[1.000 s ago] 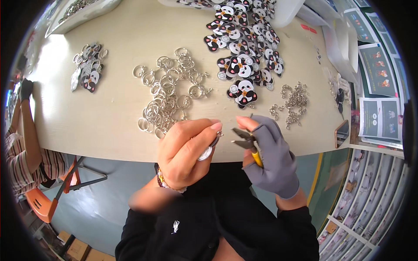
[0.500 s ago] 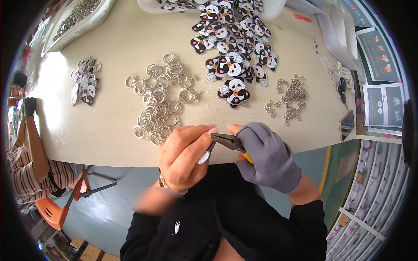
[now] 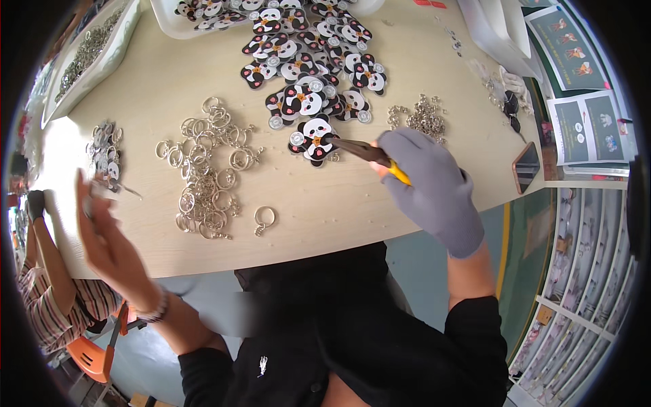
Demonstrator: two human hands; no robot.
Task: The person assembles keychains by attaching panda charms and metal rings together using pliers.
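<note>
My right hand (image 3: 434, 186), in a grey fingertip-less glove, grips pliers (image 3: 366, 150) with yellow handles. Their dark jaws point left, and the tip meets or overlaps the nearest panda charm (image 3: 314, 141); actual contact is unclear. Out at the left, my bare left hand (image 3: 114, 247) is slightly blurred, fingers stretched and apart, holding nothing that I can make out. Just past its fingertips lies a small pile of panda keychains (image 3: 105, 152). Between my hands are a heap of split key rings with short chains (image 3: 203, 176) and a single key ring (image 3: 265, 217) nearer me.
Many panda charms (image 3: 298, 66) spread down from a white tray (image 3: 166, 20). Small metal rings (image 3: 426, 117) are heaped beyond my right hand. A white bin of metal parts (image 3: 125, 34) stands far left, a phone (image 3: 526, 167) at right. Another person's striped clothing (image 3: 95, 298) shows at left.
My left hand has swung from the middle to the far left and opened. The pliers have moved forward to the nearest panda charm. A single key ring now lies apart from the heap.
</note>
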